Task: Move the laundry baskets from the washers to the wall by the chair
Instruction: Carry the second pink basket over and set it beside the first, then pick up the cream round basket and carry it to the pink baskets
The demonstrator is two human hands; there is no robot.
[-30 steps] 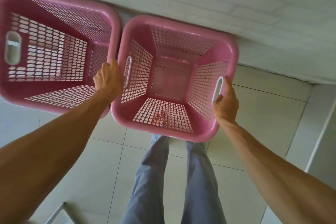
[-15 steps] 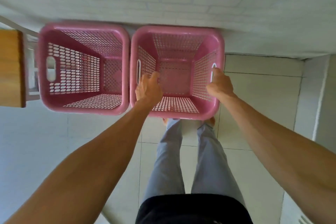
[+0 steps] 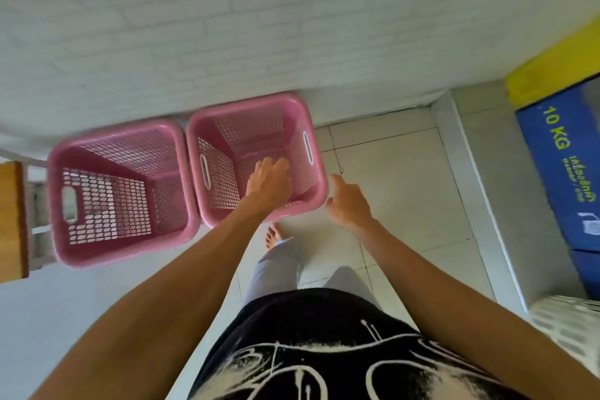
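Our left hand [image 3: 269,180] hangs loose over the right basket [image 3: 224,117], fingers half curled and holding nothing, so far as we can tell from above. Our right hand [image 3: 349,204] is off the basket altogether, open, thumb up, just clear of the near right corner of the rim at about four o'clock from the basket's middle. Neither hand is gripping anything.

From the left hand, the basket's own handle slots sit at nine o'clock and at two o'clock, one in each side wall. The basket stands upright on the floor [image 3: 389,156], its far rim close against the white brick wall [image 3: 227,26] at twelve o'clock.

Further out at nine o'clock is the left basket [image 3: 120,256], also upright, its rim touching or all but touching the right one; both line up side by side along the wall. Beyond it, at the far left edge, we catch the wooden chair [image 3: 11,221].

We judge this pair placed. At three o'clock stands the blue washer [image 3: 558,178] marked 10 KG, nearer our right hand than our left, so a turn to the right looks like the way back for any baskets left; none shows there from here.
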